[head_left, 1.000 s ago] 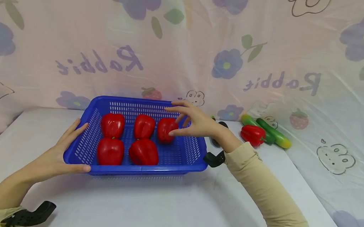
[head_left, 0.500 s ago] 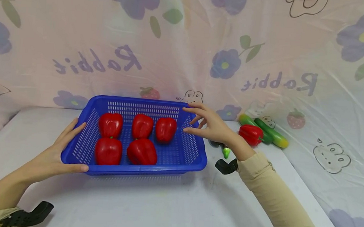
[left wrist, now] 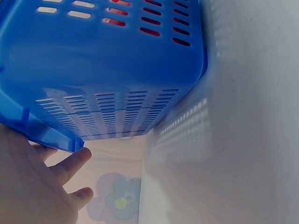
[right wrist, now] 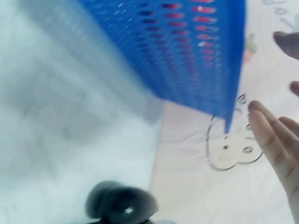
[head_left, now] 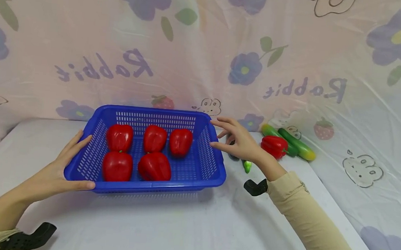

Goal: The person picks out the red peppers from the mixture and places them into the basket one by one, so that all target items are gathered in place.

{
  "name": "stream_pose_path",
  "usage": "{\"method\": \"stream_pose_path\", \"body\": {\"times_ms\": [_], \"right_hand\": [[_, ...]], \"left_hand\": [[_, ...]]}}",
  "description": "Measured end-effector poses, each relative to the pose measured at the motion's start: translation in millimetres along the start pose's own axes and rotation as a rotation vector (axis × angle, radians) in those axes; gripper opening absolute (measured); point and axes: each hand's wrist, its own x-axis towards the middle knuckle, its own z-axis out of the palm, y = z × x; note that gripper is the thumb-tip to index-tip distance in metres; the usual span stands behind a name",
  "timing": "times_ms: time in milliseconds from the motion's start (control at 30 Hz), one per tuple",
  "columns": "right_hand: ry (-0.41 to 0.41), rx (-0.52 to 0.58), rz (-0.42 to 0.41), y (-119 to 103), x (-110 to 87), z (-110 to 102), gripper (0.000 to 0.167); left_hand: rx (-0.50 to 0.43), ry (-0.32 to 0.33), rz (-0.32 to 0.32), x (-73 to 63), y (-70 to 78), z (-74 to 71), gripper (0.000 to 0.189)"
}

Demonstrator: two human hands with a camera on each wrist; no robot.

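A blue plastic basket [head_left: 181,184] with slotted walls holds several red bell peppers [head_left: 117,166]. My left hand [head_left: 56,176] grips the basket's left end, its thumb on the front rim and its fingers spread along the side rim. That hand [left wrist: 35,182] also shows at the rim in the left wrist view. Close to the basket's right rim is my right hand [head_left: 239,142], with thumb and fingers spread and nothing held. The right wrist view shows its fingers [right wrist: 271,135] apart from the rim. Part of a dark vegetable [head_left: 233,157] is hidden behind the right hand.
Right of the basket lie another red bell pepper [head_left: 274,147] and green cucumbers with yellow ends [head_left: 298,144]. A vegetable's green stem end [head_left: 247,166] shows beside the right wrist. A patterned curtain [head_left: 191,61] hangs behind the white table [head_left: 163,232].
My right hand has drawn back rightward from over the pepper in the basket to beyond the right rim. My left hand stays on the basket; the whole view has shifted slightly.
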Motion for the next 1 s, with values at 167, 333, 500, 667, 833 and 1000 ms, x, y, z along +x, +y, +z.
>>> {"method": "stream_pose_path", "body": {"times_ms": [167, 333, 500, 667, 833, 1000], "right_hand": [[0.059, -0.022, 0.011, 12, -6.1, 2, 0.067], [0.120, -0.043, 0.042, 21, -11.9, 3, 0.067], [0.162, -0.067, 0.097, 29, -16.7, 4, 0.067], [0.205, -0.096, 0.145, 37, -22.0, 5, 0.067], [0.269, -0.142, 0.201, 43, -28.1, 6, 0.066], [0.292, -0.162, 0.278, 51, -34.6, 8, 0.067]], "left_hand": [[-0.012, -0.002, -0.005, 0.0, -1.1, 0.0, 0.112], [0.006, -0.004, -0.009, 1.4, -1.6, 0.7, 0.113], [0.013, -0.001, -0.003, 2.4, -2.2, 0.4, 0.113], [0.006, 0.000, -0.003, 2.4, -1.8, 0.0, 0.112], [-0.011, 0.002, 0.003, 1.9, -1.9, 0.1, 0.112], [-0.027, 0.002, 0.011, 2.2, -1.6, 0.2, 0.111]]}}
